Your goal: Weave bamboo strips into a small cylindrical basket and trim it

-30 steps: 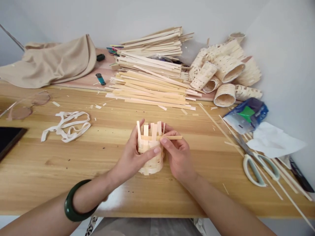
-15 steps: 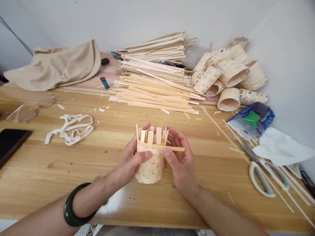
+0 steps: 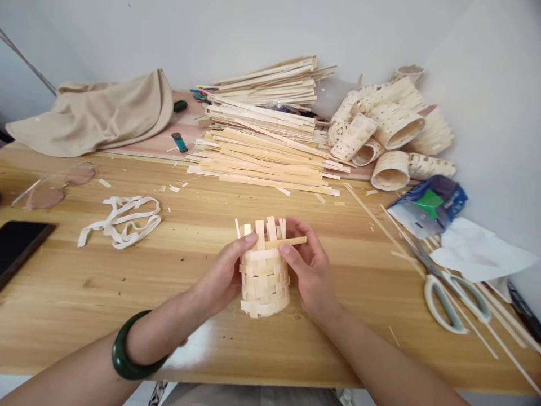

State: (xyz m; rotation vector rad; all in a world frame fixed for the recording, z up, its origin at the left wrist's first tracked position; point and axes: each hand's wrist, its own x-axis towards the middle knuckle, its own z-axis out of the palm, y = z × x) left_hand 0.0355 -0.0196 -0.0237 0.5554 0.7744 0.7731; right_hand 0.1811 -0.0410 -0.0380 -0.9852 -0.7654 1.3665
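Observation:
A small woven basket [image 3: 264, 285] of pale wood strips stands upright between my hands, its loose stake ends sticking up at the top. My left hand [image 3: 226, 270] grips its left side, with the thumb at the upper rim. On the right, my right hand [image 3: 310, 265] pinches a yellowish strip [image 3: 291, 241] against the rim with the thumb. The strip lies across the front stakes and its free end points right. Fingers of both hands are partly hidden behind the basket.
Bundles of flat strips [image 3: 266, 158] lie at the back. Finished woven baskets [image 3: 391, 171] are piled at the back right, with scissors [image 3: 446, 290] and a blue packet [image 3: 431, 206] nearer. White tape [image 3: 122, 220], glasses [image 3: 46, 197], a phone [image 3: 21, 248] and beige cloth [image 3: 105, 115] are left.
The basket has shifted slightly right and stands more upright. My left thumb has moved up from the front to the rim, and the strip's free end now tilts a little upward.

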